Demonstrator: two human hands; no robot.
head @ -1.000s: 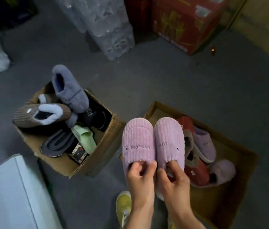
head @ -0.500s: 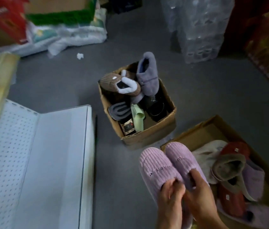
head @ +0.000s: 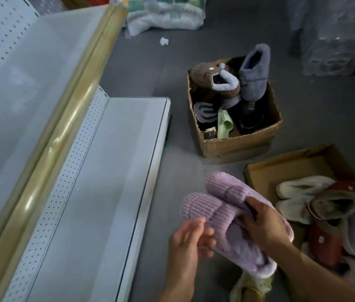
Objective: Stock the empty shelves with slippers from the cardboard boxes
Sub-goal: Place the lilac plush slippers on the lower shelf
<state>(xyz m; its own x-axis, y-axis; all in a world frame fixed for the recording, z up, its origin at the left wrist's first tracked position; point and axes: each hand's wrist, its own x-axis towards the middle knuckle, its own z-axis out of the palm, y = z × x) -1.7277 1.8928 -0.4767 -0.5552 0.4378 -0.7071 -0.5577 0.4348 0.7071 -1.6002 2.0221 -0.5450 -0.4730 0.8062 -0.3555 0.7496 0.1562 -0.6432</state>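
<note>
Far cardboard box [head: 237,147], open top, sits on the grey floor [head: 194,51] beyond the lilac slippers [head: 226,205]: holds a brown ribbed slipper [head: 207,79] with pale fleece cuff and a grey-blue fleece slipper [head: 254,77] standing on end, both poking above the rim; lower down a dark grey sole, a pale green slide [head: 224,125], black footwear. Second cardboard box [head: 281,164], just right of the lilac slippers, flaps open: cream fleece slippers [head: 298,190], a red slipper [head: 346,188] with grey furry lining, more lilac plush; part cut off by frame edge

Lilac slippers: corduroy ribbed uppers, fleecy lining, pair pressed side by side, toes towards the shelf. Right hand [head: 261,225] grips them from above, fingers curled over the openings. Left hand [head: 185,243] blurred, just beside the nearer slipper; can't tell if it's touching or gripping

White metal shelf [head: 106,182], left of the lilac slippers: flat, bare, perforated back panel, straight front lip. Strip of bare floor between lip and both boxes
</note>
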